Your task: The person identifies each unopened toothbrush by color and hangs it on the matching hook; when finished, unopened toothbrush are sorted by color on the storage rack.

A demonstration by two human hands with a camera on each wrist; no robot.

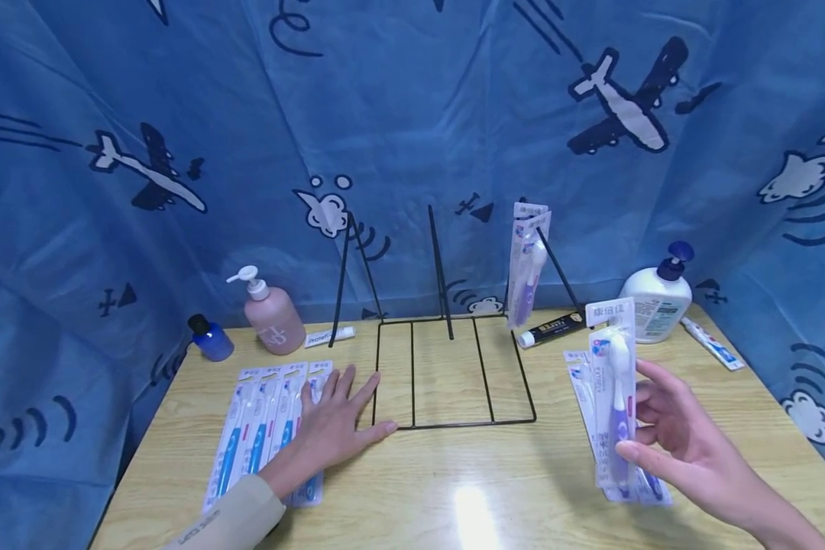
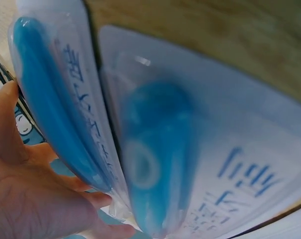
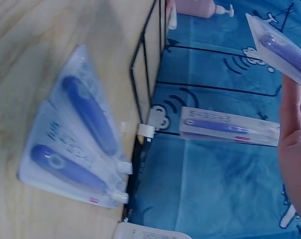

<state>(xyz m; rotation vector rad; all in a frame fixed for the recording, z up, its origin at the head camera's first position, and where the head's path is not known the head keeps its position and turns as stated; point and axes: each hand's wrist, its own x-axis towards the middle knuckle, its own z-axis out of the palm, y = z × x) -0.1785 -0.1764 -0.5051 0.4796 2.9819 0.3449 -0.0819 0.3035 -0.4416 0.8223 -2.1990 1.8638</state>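
My right hand pinches a packaged purple toothbrush between thumb and fingers and holds it upright. Beneath it on the table lie other purple toothbrush packs, overlapping like a fan. Fingers spread, my left hand rests at the left front corner of a black wire rack, over the right edge of a row of blue toothbrush packs. Two of these blue packs fill the left wrist view. More purple toothbrush packs hang on the rack's right prong.
Behind the blue packs stand a pink pump bottle and a small blue bottle. A white tube lies by the rack. At right are a black toothpaste tube, a white pump bottle and another tube. A blue curtain hangs behind.
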